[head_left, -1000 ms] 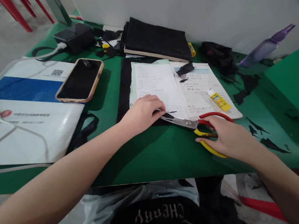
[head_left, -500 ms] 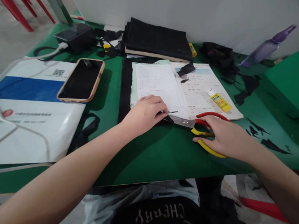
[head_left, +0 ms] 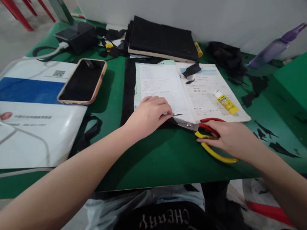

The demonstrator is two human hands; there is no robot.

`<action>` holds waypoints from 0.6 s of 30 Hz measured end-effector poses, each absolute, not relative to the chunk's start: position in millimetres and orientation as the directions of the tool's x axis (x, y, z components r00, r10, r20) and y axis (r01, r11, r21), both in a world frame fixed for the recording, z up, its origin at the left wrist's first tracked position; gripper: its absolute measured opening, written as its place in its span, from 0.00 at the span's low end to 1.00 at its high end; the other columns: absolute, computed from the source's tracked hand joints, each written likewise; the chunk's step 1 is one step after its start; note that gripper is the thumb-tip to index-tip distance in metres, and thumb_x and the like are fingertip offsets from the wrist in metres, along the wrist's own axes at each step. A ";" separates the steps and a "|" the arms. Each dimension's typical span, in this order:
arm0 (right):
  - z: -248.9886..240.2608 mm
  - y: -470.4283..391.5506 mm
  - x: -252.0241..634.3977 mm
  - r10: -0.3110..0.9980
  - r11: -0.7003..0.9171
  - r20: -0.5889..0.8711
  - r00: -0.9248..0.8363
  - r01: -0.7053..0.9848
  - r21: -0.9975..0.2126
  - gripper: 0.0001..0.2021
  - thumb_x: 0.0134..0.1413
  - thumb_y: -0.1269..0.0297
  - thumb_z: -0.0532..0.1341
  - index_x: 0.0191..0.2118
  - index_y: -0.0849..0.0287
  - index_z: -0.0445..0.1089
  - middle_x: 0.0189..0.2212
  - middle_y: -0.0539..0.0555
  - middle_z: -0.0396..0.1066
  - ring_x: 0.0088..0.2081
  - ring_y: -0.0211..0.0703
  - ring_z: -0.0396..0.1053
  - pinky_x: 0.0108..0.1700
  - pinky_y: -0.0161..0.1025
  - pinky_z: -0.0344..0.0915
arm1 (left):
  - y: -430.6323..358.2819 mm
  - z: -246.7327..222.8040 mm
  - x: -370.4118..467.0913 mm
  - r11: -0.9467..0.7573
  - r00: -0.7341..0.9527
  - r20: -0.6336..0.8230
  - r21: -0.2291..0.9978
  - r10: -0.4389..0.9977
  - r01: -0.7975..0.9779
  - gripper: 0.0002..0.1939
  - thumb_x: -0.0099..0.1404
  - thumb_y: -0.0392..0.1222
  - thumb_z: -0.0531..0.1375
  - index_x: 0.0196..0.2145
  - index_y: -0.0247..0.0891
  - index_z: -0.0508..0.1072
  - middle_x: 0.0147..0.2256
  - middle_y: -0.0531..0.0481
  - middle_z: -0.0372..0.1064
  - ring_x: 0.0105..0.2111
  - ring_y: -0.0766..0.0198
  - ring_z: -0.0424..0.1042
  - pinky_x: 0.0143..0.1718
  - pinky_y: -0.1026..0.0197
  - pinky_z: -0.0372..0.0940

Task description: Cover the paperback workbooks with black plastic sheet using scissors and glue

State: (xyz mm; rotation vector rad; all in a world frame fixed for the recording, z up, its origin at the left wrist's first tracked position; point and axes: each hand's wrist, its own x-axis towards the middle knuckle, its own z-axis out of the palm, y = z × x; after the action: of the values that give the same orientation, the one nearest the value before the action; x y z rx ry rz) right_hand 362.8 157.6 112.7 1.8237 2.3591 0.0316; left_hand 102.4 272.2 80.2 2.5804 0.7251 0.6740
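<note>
An open booklet [head_left: 160, 80] lies on a black sheet [head_left: 127, 92], which shows along its left side. My left hand [head_left: 152, 115] rests on the booklet's lower left page, fingers curled and closed at the bottom edge on the black sheet; the fingertips are partly hidden. In my right hand [head_left: 228, 135] are scissors [head_left: 190, 125] with red and yellow handles, their blades pointing left to the black material beside my left fingertips. A yellow glue tube [head_left: 226, 102] and a torn black scrap [head_left: 191, 70] lie on the right page.
A phone [head_left: 82, 82] lies partly on a white and blue bag [head_left: 25, 119] at left. Behind are a black box with a cable [head_left: 78, 38] and a black-covered book [head_left: 162, 37]. Black scraps [head_left: 259, 85], a purple spray bottle [head_left: 276, 47] and a green panel [head_left: 305, 77] stand right.
The scissors have turned slightly in my right hand, and the yellow handle has swung a little down and outward. My left hand stays nearly still at the booklet's edge.
</note>
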 end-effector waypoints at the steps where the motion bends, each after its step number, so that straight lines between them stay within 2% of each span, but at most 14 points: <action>1: 112.0 157.6 363.4 0.964 0.261 -0.096 -0.249 0.955 0.139 0.27 0.55 0.36 0.52 0.42 0.58 0.68 0.31 0.53 0.74 0.30 0.47 0.71 0.27 0.40 0.57 | 272.3 80.1 102.5 -0.794 0.750 0.344 0.475 0.565 0.380 0.07 0.68 0.35 0.55 0.35 0.38 0.73 0.39 0.50 0.71 0.42 0.61 0.69 0.49 0.52 0.60; 6: 111.2 158.7 364.7 0.959 0.283 -0.054 -0.278 0.940 0.192 0.27 0.55 0.36 0.52 0.37 0.57 0.69 0.28 0.53 0.73 0.27 0.45 0.70 0.25 0.39 0.53 | 272.5 83.6 102.6 -0.763 0.726 0.352 0.536 0.590 0.361 0.06 0.68 0.37 0.55 0.36 0.38 0.73 0.39 0.49 0.72 0.41 0.61 0.69 0.48 0.54 0.62; 9: 112.9 160.3 363.8 0.961 0.273 -0.078 -0.264 0.950 0.153 0.25 0.55 0.37 0.53 0.37 0.56 0.69 0.28 0.53 0.73 0.27 0.45 0.70 0.26 0.39 0.54 | 273.8 89.4 101.0 -0.742 0.681 0.394 0.581 0.617 0.335 0.07 0.68 0.38 0.55 0.35 0.38 0.72 0.39 0.48 0.72 0.40 0.62 0.70 0.45 0.57 0.64; 12: 115.9 162.0 362.0 0.963 0.254 -0.121 -0.243 0.963 0.092 0.25 0.55 0.37 0.54 0.35 0.56 0.69 0.27 0.53 0.72 0.27 0.45 0.69 0.26 0.39 0.54 | 277.6 94.8 96.7 -0.715 0.586 0.439 0.572 0.681 0.402 0.07 0.68 0.38 0.54 0.36 0.39 0.71 0.37 0.50 0.73 0.38 0.63 0.71 0.46 0.55 0.63; 14: 118.7 162.4 360.8 0.961 0.232 -0.160 -0.228 0.973 0.007 0.24 0.55 0.38 0.54 0.35 0.56 0.69 0.26 0.53 0.72 0.27 0.45 0.68 0.27 0.40 0.56 | 281.1 96.9 92.3 -0.708 0.524 0.477 0.498 0.706 0.500 0.08 0.68 0.38 0.52 0.36 0.40 0.71 0.35 0.52 0.74 0.37 0.63 0.72 0.50 0.51 0.61; 18: 124.5 161.3 358.0 0.969 0.137 -0.176 -0.175 0.969 -0.207 0.20 0.56 0.41 0.56 0.34 0.55 0.67 0.26 0.51 0.71 0.27 0.43 0.67 0.29 0.39 0.59 | 287.8 99.7 81.5 -0.692 0.511 0.518 0.249 0.686 0.677 0.14 0.70 0.38 0.48 0.34 0.44 0.73 0.30 0.52 0.73 0.37 0.59 0.71 0.60 0.42 0.50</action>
State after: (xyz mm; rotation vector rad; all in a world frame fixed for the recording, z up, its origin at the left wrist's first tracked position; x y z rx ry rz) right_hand 358.0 161.3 124.5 2.0178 2.3688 -0.4307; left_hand 81.5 287.8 99.7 2.7175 1.2264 0.9429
